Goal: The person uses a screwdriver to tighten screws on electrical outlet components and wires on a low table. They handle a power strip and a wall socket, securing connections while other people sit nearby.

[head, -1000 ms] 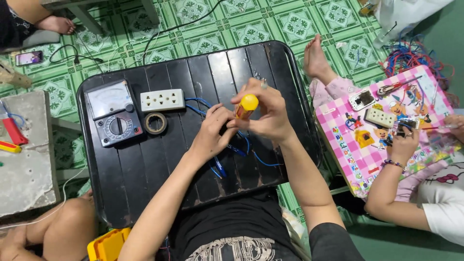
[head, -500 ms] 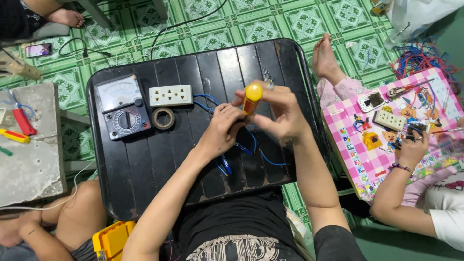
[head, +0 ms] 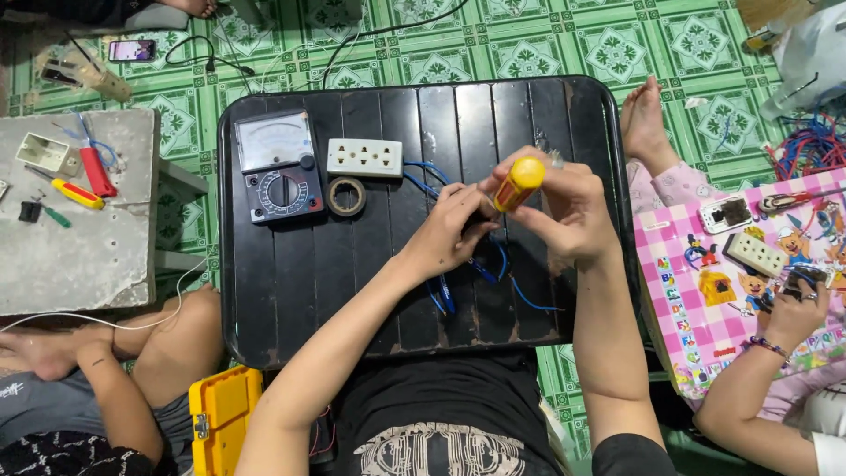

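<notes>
Over the middle of a black slatted table (head: pixel 291 291), my right hand (head: pixel 573 211) grips a screwdriver with a yellow-orange handle (head: pixel 518 183), handle pointing up. My left hand (head: pixel 448 231) pinches something small at the screwdriver's tip; the part itself is hidden by my fingers. Blue wires (head: pixel 493 269) run out from under both hands, back toward a white multi-socket outlet (head: pixel 365 158). A roll of dark tape (head: pixel 346 196) lies just below the outlet, and an analog multimeter (head: pixel 279 166) sits at the table's left.
A grey slab (head: pixel 88 238) at the left carries a red tool, a yellow screwdriver and a small socket. A pink checked board (head: pixel 705 308) with parts lies at the right, another person's hand on it. A yellow case (head: pixel 220 414) sits near my left knee. Green patterned floor tiles surround everything.
My view has shifted, so the table sits further right and lower. Both hands stay together around the screwdriver; the handle has tilted slightly.
</notes>
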